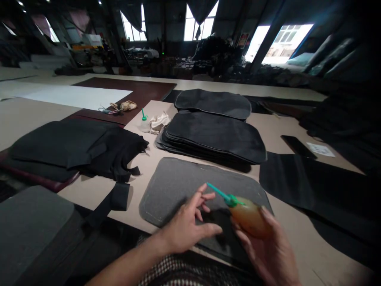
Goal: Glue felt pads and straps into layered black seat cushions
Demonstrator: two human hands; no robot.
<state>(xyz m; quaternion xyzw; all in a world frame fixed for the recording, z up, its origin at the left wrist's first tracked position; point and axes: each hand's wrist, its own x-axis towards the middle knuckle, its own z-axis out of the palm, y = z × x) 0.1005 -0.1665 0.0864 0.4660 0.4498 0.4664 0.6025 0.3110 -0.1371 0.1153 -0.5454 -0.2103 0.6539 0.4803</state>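
Observation:
In my right hand [275, 252] I grip a squeeze bottle [251, 216] holding amber liquid. Its green cap and long thin nozzle point up and to the left. My left hand [190, 222] hovers just left of the bottle with its fingers apart, and nothing is in it. One fingertip comes close to the nozzle tip; whether they touch I cannot tell. Below both hands lies a dark grey mat-like panel [175, 182] with rounded corners, flat on the table. Its near part is darker and partly hidden by my hands.
Behind the panel rises a stack of black rounded sheets [214, 133]. Another bottle with a green nozzle [145, 124] stands beside a crumpled cloth [160, 122]. Black pieces [68, 143] are heaped at left. A black sheet [312, 182], a phone-like black slab [298, 147] and paper [320, 149] lie right.

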